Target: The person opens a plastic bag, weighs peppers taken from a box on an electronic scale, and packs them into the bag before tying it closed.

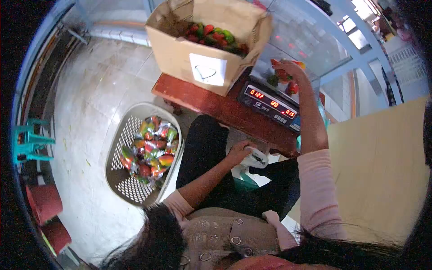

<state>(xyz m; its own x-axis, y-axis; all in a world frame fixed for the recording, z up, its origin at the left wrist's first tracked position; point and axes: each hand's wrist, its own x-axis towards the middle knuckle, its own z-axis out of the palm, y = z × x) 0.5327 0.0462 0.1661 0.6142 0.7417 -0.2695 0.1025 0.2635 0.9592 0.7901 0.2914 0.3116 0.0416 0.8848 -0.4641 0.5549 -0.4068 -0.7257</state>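
My left hand (238, 153) is closed around a whitish clear plastic bag (257, 158) above my lap. My right hand (291, 70) reaches over the digital scale (271, 104), its fingers curled on a red-orange bell pepper (298, 65). Beneath and beside that hand, red and green peppers lie on the weighing plate; a red one (293, 87) sits near its right side. Red figures glow on the scale's display. My palm and the fingertips are partly hidden from this angle.
A cardboard box (173, 56) of red and green peppers stands on the red wooden bench (189, 96), left of the scale. On the tiled floor is a plastic basket (112, 153) with several bagged peppers. Teal stools (33, 141) are at far left, a pale panel (378, 166) at right.
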